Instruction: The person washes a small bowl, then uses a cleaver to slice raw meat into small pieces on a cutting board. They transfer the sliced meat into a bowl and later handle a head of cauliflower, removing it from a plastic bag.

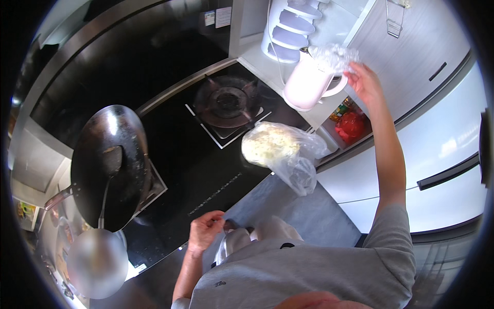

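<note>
My right hand [362, 80] is stretched out to the back right, fingers on the edge of a crinkled clear plastic cover [336, 57]. That plastic lies over the top of a pale pink electric kettle [303, 87], whose handle is just below my fingertips. Over the front edge of the black glass cooktop [185, 162], my left hand [205, 231] hovers with curled fingers and nothing visible in it. Between my hands, a clear plastic bag [270, 143] of pale yellowish shredded food rests on the cooktop, its loose end hanging over the front edge.
A dark wok [110, 154] with a metal spatula [113, 160] in it occupies the left burner. The right burner [227, 99] has a bare pan support. A tiered white rack [291, 33] stands behind the kettle. An open drawer [328, 129] holds a red bag [350, 126].
</note>
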A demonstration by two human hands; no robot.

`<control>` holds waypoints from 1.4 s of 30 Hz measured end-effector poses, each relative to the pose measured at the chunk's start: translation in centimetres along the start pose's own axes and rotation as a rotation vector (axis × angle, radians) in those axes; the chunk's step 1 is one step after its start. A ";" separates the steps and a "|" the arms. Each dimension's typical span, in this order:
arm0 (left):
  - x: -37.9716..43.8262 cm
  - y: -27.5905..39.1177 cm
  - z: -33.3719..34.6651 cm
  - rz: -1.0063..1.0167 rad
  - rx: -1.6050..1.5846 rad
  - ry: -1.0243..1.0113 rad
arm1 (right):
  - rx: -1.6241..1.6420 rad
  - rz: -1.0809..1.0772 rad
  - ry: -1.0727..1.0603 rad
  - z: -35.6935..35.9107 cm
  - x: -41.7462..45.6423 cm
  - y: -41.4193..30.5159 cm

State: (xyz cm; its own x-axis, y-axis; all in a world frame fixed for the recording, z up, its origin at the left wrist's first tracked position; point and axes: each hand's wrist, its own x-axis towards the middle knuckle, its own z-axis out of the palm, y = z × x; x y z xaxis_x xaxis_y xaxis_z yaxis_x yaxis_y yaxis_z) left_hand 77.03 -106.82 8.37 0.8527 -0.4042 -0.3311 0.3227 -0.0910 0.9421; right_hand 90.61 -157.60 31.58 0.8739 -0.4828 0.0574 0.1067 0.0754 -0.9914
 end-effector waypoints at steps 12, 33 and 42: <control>4.7 1.9 5.6 -0.026 0.051 0.540 | 0.190 -0.165 0.291 -5.0 31.4 -1.4; 6.2 4.2 21.4 -0.313 0.089 0.872 | -1.300 -0.501 0.110 -3.8 53.8 2.7; 7.6 -1.2 17.2 -0.070 0.193 0.684 | -0.830 -0.655 -0.175 -23.9 56.1 -14.5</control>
State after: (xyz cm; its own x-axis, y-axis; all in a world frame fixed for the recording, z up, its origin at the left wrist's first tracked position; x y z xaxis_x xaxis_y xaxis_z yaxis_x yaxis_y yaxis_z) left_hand 76.07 -125.48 5.66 0.9198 0.2638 -0.2905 0.3613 -0.2804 0.8893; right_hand 126.75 -206.64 46.40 0.8264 -0.0768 0.5579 0.2815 -0.8017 -0.5273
